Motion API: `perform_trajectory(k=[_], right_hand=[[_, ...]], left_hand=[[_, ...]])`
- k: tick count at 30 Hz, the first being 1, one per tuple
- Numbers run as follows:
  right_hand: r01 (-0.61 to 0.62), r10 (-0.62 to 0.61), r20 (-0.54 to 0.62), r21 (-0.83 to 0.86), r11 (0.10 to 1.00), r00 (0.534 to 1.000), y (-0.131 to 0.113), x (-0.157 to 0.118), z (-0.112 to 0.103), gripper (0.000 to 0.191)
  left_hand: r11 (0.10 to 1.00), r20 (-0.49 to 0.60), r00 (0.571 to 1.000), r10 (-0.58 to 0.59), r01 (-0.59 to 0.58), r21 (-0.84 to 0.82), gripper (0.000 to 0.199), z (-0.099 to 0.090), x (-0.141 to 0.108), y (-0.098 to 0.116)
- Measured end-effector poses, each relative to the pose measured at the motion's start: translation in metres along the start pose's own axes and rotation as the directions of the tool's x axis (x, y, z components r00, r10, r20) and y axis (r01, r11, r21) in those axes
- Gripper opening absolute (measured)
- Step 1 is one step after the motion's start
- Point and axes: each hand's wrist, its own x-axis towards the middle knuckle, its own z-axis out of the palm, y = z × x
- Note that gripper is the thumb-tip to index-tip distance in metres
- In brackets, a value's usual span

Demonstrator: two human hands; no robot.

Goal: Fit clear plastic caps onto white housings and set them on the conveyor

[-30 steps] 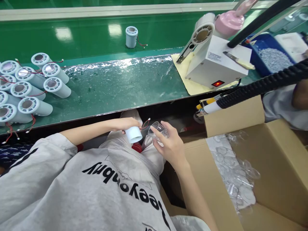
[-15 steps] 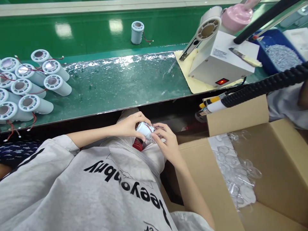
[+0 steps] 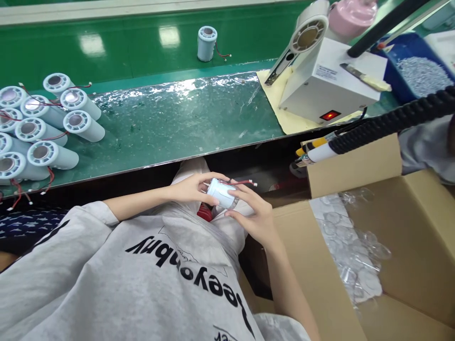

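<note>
Beside green benchtop [image 3: 177,121], left grip [image 3: 213,190] pinches blue cylinder [image 3: 221,194], half-spread right grip [image 3: 258,211] touching it

Pale blue cylinder [image 3: 218,194], smooth-walled, gripped in left hand [image 3: 199,188] above the lap. Lies on its side, slightly tilted, long axis running left to right, the right end a little lower. Thin dark line visible on the wall. Red-and-dark wire lead [image 3: 243,183] trails off rightward along the upper side, small white plug at its tip. Clear plastic piece [image 3: 234,204] at the right end, mostly hidden; exact seating unclear.
</note>
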Motion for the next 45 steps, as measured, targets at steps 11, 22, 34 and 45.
perform_trajectory(k=[11, 22, 34, 45], right_hand=[[-0.095, 0.087, 0.049, 0.194, 0.976, 0.995, -0.009, -0.013, -0.003, 0.044], [-0.289, 0.275, 0.092, 0.385, 0.877, 0.957, -0.015, -0.01, -0.001, 0.052], [-0.399, 0.393, 0.133, 0.54, 0.741, 0.91, -0.01, -0.005, 0.007, 0.053], [-0.578, 0.495, 0.31, 0.549, 0.604, 0.812, -0.017, 0.004, 0.017, 0.07]], left_hand=[[0.991, 0.058, 0.997, 0.049, -0.055, 0.119, 0.074, 0.002, -0.008, 0.014], [0.936, 0.095, 0.981, 0.17, -0.191, 0.297, 0.065, 0.0, -0.012, 0.02], [0.895, 0.168, 0.95, 0.263, -0.305, 0.324, 0.069, -0.004, -0.01, 0.015], [0.888, 0.185, 0.934, 0.307, -0.351, 0.297, 0.069, -0.004, -0.012, 0.012]])
